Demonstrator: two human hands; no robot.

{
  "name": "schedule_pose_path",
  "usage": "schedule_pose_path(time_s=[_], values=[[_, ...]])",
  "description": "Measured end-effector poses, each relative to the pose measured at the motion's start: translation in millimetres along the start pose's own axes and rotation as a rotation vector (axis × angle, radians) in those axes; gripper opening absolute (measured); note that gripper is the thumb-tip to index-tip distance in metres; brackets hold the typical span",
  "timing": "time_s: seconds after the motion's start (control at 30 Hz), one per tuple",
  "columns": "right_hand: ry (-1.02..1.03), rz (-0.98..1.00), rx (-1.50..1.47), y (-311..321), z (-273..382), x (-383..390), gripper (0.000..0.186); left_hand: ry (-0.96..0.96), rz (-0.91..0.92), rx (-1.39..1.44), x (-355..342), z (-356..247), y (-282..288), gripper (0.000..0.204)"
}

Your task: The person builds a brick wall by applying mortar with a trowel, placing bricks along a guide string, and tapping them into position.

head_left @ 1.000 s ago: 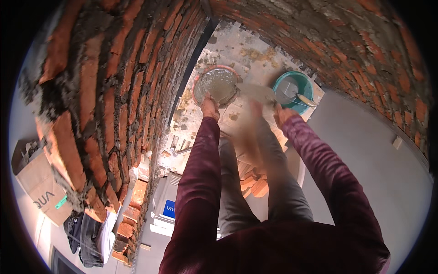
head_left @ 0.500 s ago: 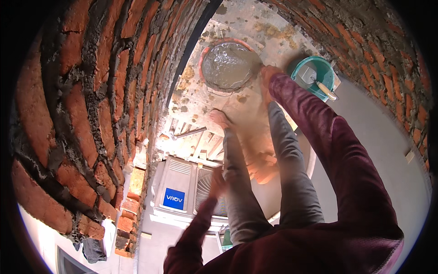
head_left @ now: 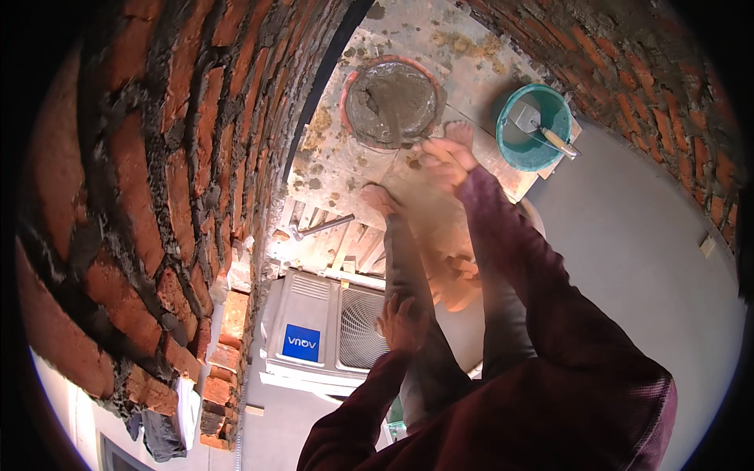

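Two hands, both empty: my right hand open-fingered, just beside the mortar pan, which lies up-left of it. My left hand hangs loosely open, well apart, near my knee.

The round pan of grey mortar sits upright on the spattered wooden platform, close to the brick wall. Its rim is reddish orange, its fill wet and uneven, with a darker furrow across the middle. The right hand hangs just below its rim, fingers spread, the grip empty. The left hand rests on the left knee, well apart from the pan.
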State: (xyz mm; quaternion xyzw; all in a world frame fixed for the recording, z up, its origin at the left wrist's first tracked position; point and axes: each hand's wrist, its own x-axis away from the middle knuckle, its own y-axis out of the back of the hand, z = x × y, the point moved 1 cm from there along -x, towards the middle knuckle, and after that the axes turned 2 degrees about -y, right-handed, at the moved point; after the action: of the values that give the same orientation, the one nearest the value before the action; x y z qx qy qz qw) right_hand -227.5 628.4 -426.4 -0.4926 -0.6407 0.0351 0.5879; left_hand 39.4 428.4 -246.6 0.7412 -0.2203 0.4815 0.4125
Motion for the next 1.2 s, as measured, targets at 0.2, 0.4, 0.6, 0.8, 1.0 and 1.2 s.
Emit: schedule_pose_path(time_s=[0.2,0.4,0.6,0.8,1.0,1.2], values=[[0.103,-0.604,0.951,-40.8,25.1,-9.1,0.036,0.082,0.019,0.040,-1.4,4.0,-13.8,0.048],[-0.031,-0.641,2.388,35.1,64.1,-83.0,0.040,0.071,0.007,0.052,-0.2,1.7,-25.7,0.044],[0.187,-0.847,2.745,-21.5,63.4,25.3,0.032,0.099,-0.010,0.086,1.6,-1.8,-30.9,0.042],[0.057,-0.706,2.244,56.2,67.9,-70.8,0.022,0.106,0.003,0.082,-5.4,-2.2,-28.4,0.042],[-0.209,-0.266,0.695,25.6,69.1,-82.3,0.012,0.135,0.018,0.056,-14.8,-14.0,-24.1,0.042],[-0.036,0.106,-0.129,8.9,38.0,-23.8,0.026,0.125,0.027,0.065,-16.1,-23.0,-19.0,0.042]])
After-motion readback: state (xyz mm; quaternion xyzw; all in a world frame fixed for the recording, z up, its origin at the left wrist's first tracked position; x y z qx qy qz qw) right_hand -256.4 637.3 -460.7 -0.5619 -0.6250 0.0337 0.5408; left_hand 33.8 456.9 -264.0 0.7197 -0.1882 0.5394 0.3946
